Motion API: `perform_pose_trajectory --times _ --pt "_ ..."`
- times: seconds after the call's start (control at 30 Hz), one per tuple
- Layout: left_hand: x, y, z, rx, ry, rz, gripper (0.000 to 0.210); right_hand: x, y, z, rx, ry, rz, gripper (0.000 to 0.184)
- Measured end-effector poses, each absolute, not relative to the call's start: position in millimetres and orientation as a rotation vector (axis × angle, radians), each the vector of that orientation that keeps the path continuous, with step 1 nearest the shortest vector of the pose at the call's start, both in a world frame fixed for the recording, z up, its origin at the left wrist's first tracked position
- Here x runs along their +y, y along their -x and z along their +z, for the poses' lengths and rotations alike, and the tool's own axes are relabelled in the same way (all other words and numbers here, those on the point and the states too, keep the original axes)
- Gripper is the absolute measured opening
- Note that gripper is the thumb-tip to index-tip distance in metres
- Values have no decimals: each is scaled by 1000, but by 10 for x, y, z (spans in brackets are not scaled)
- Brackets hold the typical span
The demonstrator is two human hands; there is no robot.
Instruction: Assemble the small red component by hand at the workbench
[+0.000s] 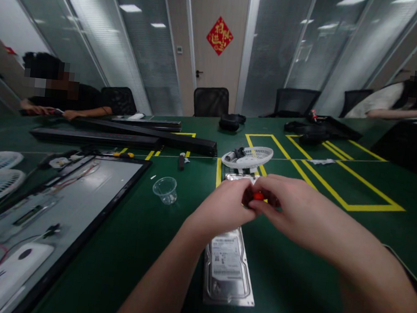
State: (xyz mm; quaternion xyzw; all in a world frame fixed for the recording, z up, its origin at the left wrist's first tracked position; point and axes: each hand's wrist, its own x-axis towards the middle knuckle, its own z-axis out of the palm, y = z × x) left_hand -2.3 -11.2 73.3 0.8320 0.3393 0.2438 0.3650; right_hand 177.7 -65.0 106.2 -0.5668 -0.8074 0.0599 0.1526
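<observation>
Both hands meet above the table, fingers curled in toward each other. A small red-orange piece (259, 196) shows in the fingers of my right hand (282, 195); the rest of it is hidden, so I cannot tell its kind. My left hand (228, 202) is closed against the right fingertips, and what it grips is out of sight. Nearer to me, a silver hard drive (227, 269) lies label up on the table, partly under my left wrist. Just beyond my hands sits another silver metal part (233, 177), mostly covered by them.
A clear plastic cup (165, 190) stands left of my hands. Beyond them is a white basket (247, 158) with dark parts. A dismantled display panel (79, 198) fills the left side; long black bars (121, 141) lie behind it. Two people sit across the green table (309, 294).
</observation>
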Motion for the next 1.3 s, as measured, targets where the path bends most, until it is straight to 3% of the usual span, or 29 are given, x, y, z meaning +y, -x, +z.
perform_pose_trajectory --times 0.27,0.5,0.77,1.0,1.2,1.3 --pt "-106 33 714 926 -2202 676 27 -659 -1780 1033 -2339 1442 215 31" --pt "-95 31 723 864 -2194 623 22 -650 -1771 1053 -2305 1626 192 11" --pt "-129 38 739 910 -2182 676 27 -662 -1776 1027 -2345 1401 218 34" --pt "-113 32 740 867 -2180 628 25 -642 -1779 1048 -2310 1585 155 9" --pt "-137 43 748 863 -2142 697 28 -663 -1797 1029 -2337 1424 183 33" --pt "-136 40 748 857 -2141 693 27 -650 -1797 1014 -2347 1412 168 31"
